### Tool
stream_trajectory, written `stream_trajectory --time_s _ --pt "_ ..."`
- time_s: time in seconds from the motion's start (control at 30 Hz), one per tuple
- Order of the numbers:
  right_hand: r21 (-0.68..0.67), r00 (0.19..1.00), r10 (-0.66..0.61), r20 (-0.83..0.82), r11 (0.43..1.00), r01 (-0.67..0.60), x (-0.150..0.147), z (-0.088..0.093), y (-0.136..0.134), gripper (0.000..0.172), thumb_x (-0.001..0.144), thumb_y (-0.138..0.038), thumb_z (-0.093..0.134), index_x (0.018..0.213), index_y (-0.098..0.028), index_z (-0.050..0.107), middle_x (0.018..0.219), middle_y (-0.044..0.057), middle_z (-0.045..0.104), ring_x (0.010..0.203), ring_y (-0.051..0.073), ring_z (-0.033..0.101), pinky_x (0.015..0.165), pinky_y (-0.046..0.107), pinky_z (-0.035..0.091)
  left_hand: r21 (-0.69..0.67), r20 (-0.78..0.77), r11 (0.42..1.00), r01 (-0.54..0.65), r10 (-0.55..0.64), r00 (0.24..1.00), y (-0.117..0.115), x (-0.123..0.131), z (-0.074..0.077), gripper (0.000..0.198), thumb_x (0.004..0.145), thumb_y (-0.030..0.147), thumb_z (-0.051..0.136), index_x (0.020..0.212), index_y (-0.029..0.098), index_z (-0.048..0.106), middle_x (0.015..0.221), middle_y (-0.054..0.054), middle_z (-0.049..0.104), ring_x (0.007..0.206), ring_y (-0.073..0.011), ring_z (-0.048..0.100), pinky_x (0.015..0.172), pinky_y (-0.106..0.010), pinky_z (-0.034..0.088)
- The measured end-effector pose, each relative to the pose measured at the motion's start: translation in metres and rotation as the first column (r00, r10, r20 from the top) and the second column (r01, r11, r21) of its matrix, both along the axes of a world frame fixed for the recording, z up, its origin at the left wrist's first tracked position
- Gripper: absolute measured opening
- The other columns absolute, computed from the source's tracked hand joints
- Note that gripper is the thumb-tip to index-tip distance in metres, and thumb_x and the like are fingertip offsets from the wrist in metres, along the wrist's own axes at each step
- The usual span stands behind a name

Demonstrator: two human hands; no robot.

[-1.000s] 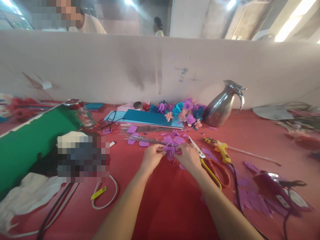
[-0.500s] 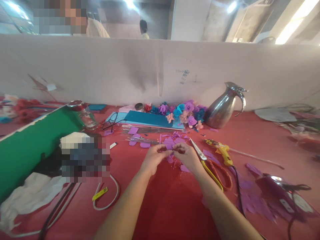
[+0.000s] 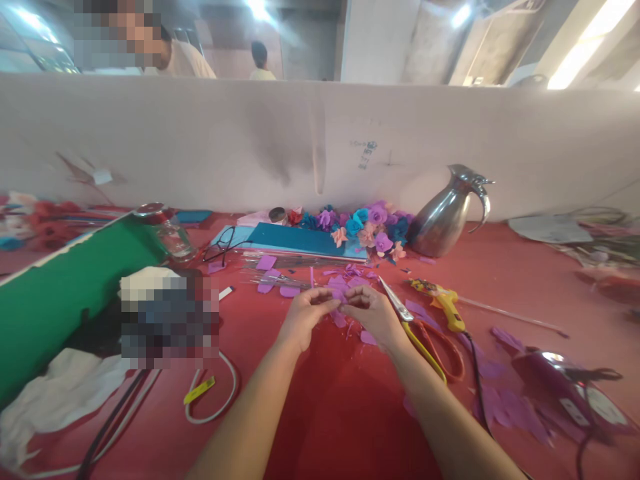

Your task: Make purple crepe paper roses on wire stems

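Observation:
My left hand [image 3: 309, 316] and my right hand [image 3: 369, 311] meet over the red table, thumbs and fingertips pinched together. Between them is a small purple paper petal [image 3: 340, 295], partly hidden by the fingers. More purple paper petals [image 3: 289, 292] lie just beyond and around the hands. Thin wire stems [image 3: 280, 279] lie in a bundle past my left hand. Close to my right wrist rest scissors [image 3: 404, 312] with one yellow and one red handle.
Paper flowers [image 3: 376, 215] are heaped behind, next to a blue sheet [image 3: 300, 237] and a steel jug [image 3: 443, 217]. At right lie a yellow glue gun [image 3: 453, 312] and purple scraps [image 3: 510, 403]. A glass jar [image 3: 173, 237], green panel [image 3: 80, 293] and white cable [image 3: 235, 383] are at left.
My hands stay almost in place, still pinching the purple petal, with slight finger movement. Behind the partition, a person in the distance has shifted left.

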State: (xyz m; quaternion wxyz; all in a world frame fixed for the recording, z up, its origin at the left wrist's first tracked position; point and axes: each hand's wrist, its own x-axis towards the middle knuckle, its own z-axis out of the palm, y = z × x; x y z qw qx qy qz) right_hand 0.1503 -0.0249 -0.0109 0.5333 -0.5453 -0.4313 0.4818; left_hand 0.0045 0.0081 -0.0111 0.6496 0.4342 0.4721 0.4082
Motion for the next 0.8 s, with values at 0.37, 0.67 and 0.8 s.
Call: stream_trajectory --time_s 0.37,0.67,0.8 --pt "0.007 1.0 0.018 0.006 1.0 -0.018 0.003 0.002 -0.001 0.031 0.059 -0.045 0.075 0.071 -0.017 0.067 0.07 0.001 0.067 0.068 0.015 0.059 0.07 0.029 0.045 -0.011 -0.027 1.0 0.005 -0.006 1.0 0.0 -0.003 0.007 0.031 0.054 0.025 0.077 0.083 0.015 0.071 0.07 -0.001 0.064 0.055 -0.0075 0.047 0.05 -0.02 0.029" --pt "0.045 0.997 -0.035 0.072 0.999 0.031 0.003 -0.002 0.001 0.031 0.064 -0.047 0.071 0.073 -0.017 0.068 0.072 0.003 0.067 0.07 0.017 0.059 0.069 0.03 0.044 -0.046 0.03 0.998 0.05 -0.049 0.998 0.0 -0.003 0.011 0.036 0.06 0.02 0.067 0.095 0.015 0.067 0.057 0.005 0.053 0.037 -0.0015 0.026 0.041 -0.021 0.015" --pt "0.063 0.995 -0.027 0.101 0.998 0.02 0.001 -0.005 0.0 0.025 0.067 -0.041 0.068 0.074 -0.017 0.067 0.071 0.002 0.067 0.067 0.017 0.058 0.068 0.029 0.044 -0.054 0.008 0.998 0.043 -0.042 0.999 -0.001 0.0 0.007 0.038 0.059 0.03 0.074 0.094 0.016 0.066 0.063 0.005 0.054 0.042 -0.0024 0.035 0.043 -0.02 0.021"
